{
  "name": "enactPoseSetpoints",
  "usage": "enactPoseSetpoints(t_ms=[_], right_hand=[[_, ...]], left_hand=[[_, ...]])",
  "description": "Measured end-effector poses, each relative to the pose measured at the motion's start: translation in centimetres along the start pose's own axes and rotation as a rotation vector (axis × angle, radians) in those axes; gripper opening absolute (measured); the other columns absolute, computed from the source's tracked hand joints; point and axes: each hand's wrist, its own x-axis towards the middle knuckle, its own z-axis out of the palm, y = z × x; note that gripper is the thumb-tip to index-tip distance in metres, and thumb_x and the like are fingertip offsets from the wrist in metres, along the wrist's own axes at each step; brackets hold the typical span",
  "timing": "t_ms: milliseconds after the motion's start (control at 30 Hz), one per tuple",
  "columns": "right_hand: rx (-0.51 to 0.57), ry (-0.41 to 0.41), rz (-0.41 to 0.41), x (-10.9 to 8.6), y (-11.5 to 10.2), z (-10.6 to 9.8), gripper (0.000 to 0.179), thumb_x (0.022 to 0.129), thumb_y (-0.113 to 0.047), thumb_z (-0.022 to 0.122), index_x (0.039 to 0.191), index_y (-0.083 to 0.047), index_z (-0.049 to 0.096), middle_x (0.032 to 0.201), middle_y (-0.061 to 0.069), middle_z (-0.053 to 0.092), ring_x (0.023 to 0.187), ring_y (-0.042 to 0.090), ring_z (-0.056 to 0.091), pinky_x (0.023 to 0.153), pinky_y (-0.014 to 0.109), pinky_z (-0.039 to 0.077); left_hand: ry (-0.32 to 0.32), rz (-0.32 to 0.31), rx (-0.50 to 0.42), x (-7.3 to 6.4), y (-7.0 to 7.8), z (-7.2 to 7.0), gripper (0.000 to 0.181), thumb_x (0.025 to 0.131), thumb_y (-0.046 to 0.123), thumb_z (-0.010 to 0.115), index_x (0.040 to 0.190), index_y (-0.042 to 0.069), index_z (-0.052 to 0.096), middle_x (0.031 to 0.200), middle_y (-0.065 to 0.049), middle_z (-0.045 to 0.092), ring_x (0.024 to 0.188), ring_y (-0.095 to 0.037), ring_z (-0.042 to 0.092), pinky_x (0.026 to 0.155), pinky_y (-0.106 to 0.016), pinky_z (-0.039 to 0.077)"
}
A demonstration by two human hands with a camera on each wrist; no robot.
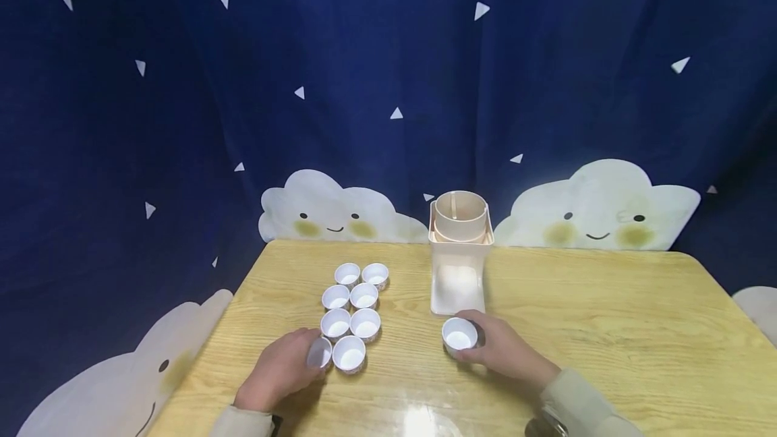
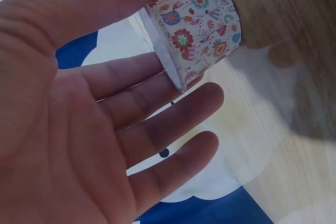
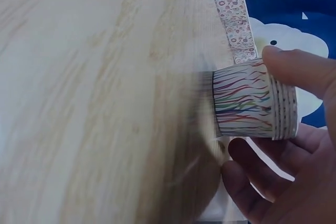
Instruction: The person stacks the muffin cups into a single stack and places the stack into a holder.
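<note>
My left hand (image 1: pixel 282 366) is at the near left end of a two-column group of white-lined paper baking cups (image 1: pixel 349 354). It pinches a floral-printed paper baking cup (image 2: pixel 202 22) by the rim, between thumb and fingers; the other fingers stretch out below it. On the right, my right hand (image 1: pixel 500 349) grips a small nested stack of paper baking cups (image 3: pixel 247 100) with wavy coloured stripes. Several rims show layered at the stack's top edge. That stack is just in front of a cream-coloured dispenser-like stand (image 1: pixel 458 248) with a round open cylinder on top.
The wooden table (image 1: pixel 607 329) extends to the right of the stand. Behind it hangs a dark blue curtain (image 1: pixel 388 52) with white triangles and smiling clouds. A strip with small floral print (image 3: pixel 233 17) shows in the right wrist view; what it belongs to is unclear.
</note>
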Motion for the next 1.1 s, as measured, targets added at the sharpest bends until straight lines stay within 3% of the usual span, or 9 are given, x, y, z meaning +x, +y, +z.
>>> enactPoseSetpoints(t_ms=[267,533,867,1100], right_hand=[[0.047,-0.004,0.023,0.4,0.2,0.3,0.061,0.072,-0.030,0.087,0.126,-0.013,0.063,0.120,0.004,0.068,0.113,0.024,0.061,0.097,0.044,0.047],[0.043,0.001,-0.024,0.2,0.5,0.3,0.057,0.073,-0.033,0.086,0.122,-0.014,0.063,0.112,0.000,0.069,0.103,0.017,0.060,0.088,0.032,0.046],[0.058,-0.019,-0.026,-0.1,0.5,0.4,0.057,0.074,-0.034,0.085,0.124,-0.015,0.063,0.113,0.000,0.069,0.104,0.018,0.060,0.088,0.030,0.045],[0.045,-0.006,-0.036,-0.1,0.5,0.2,0.057,0.075,-0.033,0.085,0.124,-0.016,0.062,0.113,-0.001,0.069,0.104,0.018,0.061,0.086,0.029,0.046]], left_hand=[[0.013,-0.019,0.019,-0.5,0.0,-0.4,0.048,0.066,0.023,0.084,0.109,0.010,0.069,0.100,-0.006,0.071,0.090,-0.024,0.067,0.075,-0.044,0.055],[0.028,-0.038,0.054,-1.0,0.0,-1.2,0.047,0.068,0.024,0.085,0.109,0.007,0.070,0.095,-0.005,0.067,0.080,-0.020,0.063,0.066,-0.041,0.052],[0.088,0.024,0.043,-1.2,-0.2,-0.5,0.048,0.067,0.023,0.087,0.109,0.007,0.070,0.095,-0.003,0.067,0.080,-0.018,0.063,0.068,-0.038,0.053],[0.116,0.041,0.036,-1.4,0.0,-0.9,0.048,0.068,0.024,0.087,0.110,0.009,0.070,0.094,0.000,0.067,0.080,-0.017,0.063,0.070,-0.038,0.054]])
